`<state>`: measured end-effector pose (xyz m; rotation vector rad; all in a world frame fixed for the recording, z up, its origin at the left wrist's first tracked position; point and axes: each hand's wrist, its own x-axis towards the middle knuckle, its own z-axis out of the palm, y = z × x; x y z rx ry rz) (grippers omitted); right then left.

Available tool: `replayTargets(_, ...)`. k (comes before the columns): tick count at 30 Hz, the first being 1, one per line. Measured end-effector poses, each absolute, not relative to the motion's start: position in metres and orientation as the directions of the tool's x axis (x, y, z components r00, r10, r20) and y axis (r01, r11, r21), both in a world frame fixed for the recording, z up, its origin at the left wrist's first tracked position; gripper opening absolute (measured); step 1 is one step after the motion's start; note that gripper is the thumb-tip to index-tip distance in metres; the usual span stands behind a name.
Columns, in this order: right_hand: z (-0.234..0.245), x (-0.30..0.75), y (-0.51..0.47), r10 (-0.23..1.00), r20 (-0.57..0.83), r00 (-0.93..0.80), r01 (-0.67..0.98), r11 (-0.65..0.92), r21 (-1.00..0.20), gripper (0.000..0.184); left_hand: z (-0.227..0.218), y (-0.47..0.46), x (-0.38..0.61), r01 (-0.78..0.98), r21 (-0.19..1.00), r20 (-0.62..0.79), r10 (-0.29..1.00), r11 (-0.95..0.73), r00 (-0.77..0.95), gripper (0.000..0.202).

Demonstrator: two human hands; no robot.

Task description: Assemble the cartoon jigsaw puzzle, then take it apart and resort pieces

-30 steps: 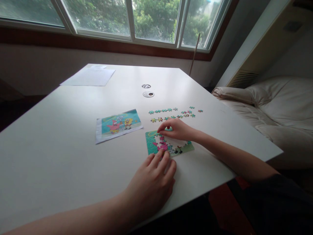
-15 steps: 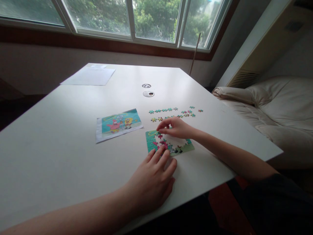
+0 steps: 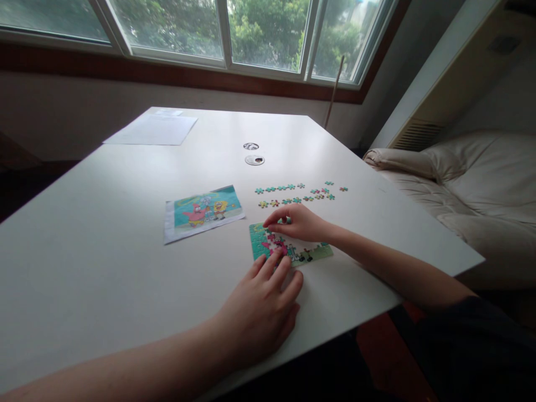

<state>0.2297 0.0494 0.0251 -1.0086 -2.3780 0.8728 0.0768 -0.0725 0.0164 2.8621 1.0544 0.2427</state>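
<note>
Shifted leftward, the right hand is pinched, contents unclear, above a flat rectangular teal-and-pink jigsaw; the left hand is splayed.

White table — puzzle, loose pieces, printed sheet.

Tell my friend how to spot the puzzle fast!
Find the white table by the window. Near its front edge, the left hand and right hand are at the puzzle. Unlike the whole picture to its left, it has joined pieces around a pale gap.
</note>
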Motion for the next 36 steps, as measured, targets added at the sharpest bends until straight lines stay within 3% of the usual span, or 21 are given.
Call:
replayTargets(16, 0.025, 0.229, 0.051, 0.750, 0.123, -0.650, 0.490, 0.537, -0.686, 0.014, 0.007, -0.080, 0.079, 0.657, -0.066, 0.229, 0.629, -0.751, 0.743, 0.034)
replayTargets(26, 0.031, 0.232, 0.046, 0.688, 0.010, -0.726, 0.436, 0.472, -0.766, 0.016, 0.010, -0.080, 0.079, 0.656, -0.055, 0.207, 0.634, -0.753, 0.745, 0.034)
replayTargets(36, 0.028, 0.231, 0.044, 0.693, 0.094, -0.715, 0.486, 0.589, -0.646, 0.012, 0.011, -0.080, 0.080, 0.655, -0.060, 0.211, 0.632, -0.753, 0.745, 0.034)
